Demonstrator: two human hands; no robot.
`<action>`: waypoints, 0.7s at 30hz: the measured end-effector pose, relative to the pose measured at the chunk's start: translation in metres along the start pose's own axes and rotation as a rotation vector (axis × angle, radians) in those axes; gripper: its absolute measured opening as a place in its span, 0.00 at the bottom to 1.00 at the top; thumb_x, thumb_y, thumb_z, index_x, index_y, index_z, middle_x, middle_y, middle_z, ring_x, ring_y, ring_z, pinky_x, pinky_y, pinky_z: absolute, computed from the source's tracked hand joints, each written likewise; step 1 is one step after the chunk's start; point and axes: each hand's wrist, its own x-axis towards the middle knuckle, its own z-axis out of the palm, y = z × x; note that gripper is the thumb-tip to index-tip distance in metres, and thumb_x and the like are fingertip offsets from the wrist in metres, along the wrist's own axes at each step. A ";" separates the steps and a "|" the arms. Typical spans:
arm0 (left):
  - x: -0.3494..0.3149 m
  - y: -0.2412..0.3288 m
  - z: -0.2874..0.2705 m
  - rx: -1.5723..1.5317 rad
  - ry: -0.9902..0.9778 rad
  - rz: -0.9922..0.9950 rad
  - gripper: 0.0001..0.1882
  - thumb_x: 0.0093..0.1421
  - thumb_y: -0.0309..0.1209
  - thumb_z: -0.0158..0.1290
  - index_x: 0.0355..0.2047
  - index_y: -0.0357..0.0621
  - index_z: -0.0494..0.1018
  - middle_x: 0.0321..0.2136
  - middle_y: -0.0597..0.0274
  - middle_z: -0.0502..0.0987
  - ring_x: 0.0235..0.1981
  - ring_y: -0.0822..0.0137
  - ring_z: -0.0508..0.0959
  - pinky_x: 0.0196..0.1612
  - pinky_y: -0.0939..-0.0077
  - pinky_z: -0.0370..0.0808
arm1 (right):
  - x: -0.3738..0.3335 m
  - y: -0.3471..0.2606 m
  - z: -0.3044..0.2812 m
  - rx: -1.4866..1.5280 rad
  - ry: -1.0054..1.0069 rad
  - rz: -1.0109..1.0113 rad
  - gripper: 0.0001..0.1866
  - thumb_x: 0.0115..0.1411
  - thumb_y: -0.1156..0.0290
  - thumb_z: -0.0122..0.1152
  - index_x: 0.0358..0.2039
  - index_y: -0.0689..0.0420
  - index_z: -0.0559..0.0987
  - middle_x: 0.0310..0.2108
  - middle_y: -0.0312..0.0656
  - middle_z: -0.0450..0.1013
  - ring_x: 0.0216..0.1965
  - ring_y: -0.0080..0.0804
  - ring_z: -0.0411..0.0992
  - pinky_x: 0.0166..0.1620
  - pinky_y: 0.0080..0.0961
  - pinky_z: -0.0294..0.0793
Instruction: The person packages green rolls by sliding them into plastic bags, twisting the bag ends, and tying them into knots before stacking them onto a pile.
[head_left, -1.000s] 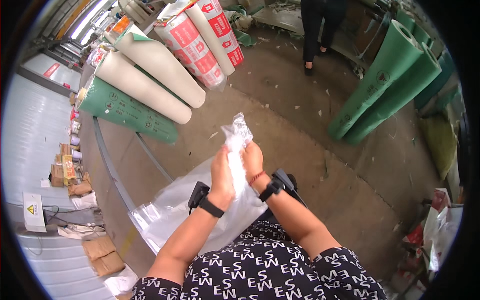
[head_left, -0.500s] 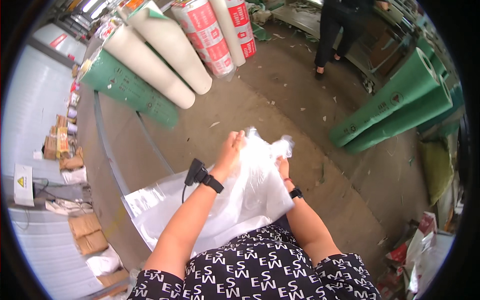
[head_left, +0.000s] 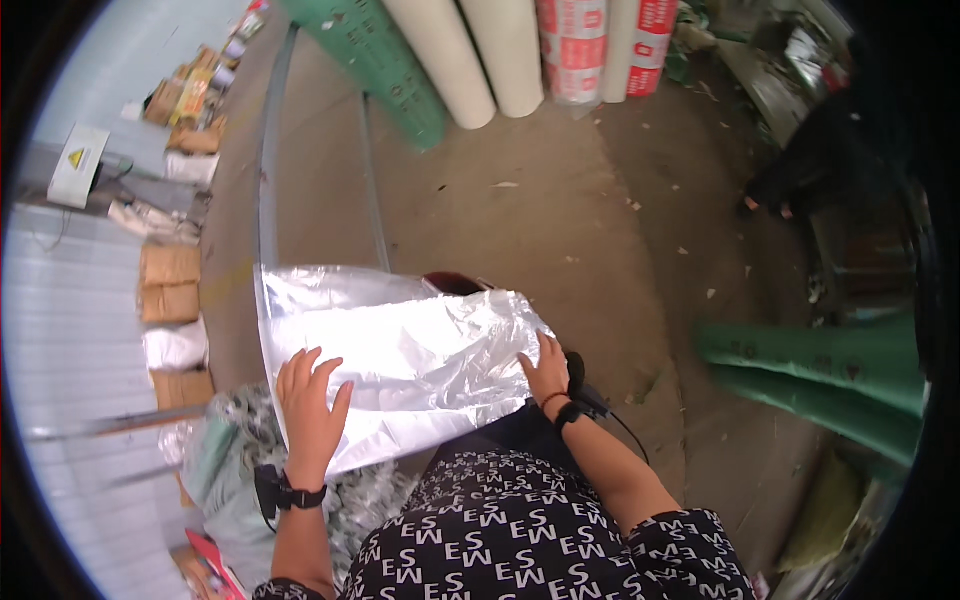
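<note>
A shiny, silvery-white plastic sheet or bag (head_left: 400, 345) is spread out in front of my body, with a clearer strip along its far left side and creases toward its right end. I cannot tell whether it is a single layer. My left hand (head_left: 312, 408) is on its left part, fingers spread. At its right end, my right hand (head_left: 547, 370) rests on the crumpled plastic with its thumb apart from the fingers. Just beyond the far edge a dark red rounded object (head_left: 455, 284) peeks out, mostly hidden by the plastic.
Green, cream and red-and-white rolls (head_left: 575, 50) stand at the far side. More green rolls (head_left: 830, 355) lean at the right. A person in dark clothes (head_left: 815, 150) is at the far right. Cardboard boxes (head_left: 170, 280) line the left wall; crumpled clear plastic (head_left: 245, 430) lies near my left arm.
My hands have moved apart, from bunching the plastic at the middle to lying on it at either side. The plastic is now flatter. The view has turned left.
</note>
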 end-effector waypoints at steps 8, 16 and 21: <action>-0.113 0.026 0.030 0.062 -0.053 -0.399 0.23 0.52 0.30 0.59 0.50 0.46 0.71 0.58 0.51 0.64 0.63 0.47 0.58 0.65 0.49 0.50 | 0.034 -0.018 0.026 -0.153 -0.091 0.021 0.27 0.51 0.59 0.66 0.53 0.43 0.74 0.57 0.42 0.66 0.56 0.43 0.64 0.56 0.43 0.63; -0.128 -0.050 0.024 -0.236 0.542 -0.682 0.31 0.57 0.30 0.56 0.61 0.43 0.62 0.62 0.47 0.60 0.63 0.46 0.58 0.64 0.57 0.55 | 0.029 -0.041 0.011 -0.296 -0.062 -0.330 0.21 0.48 0.60 0.69 0.45 0.44 0.78 0.50 0.40 0.69 0.55 0.41 0.64 0.56 0.42 0.62; -0.130 -0.043 0.053 -0.406 0.258 -0.669 0.34 0.59 0.26 0.53 0.65 0.43 0.54 0.63 0.42 0.56 0.63 0.43 0.59 0.63 0.57 0.59 | 0.035 -0.026 0.015 -0.271 -0.083 -0.251 0.05 0.51 0.63 0.66 0.25 0.48 0.81 0.40 0.38 0.73 0.47 0.41 0.69 0.52 0.42 0.66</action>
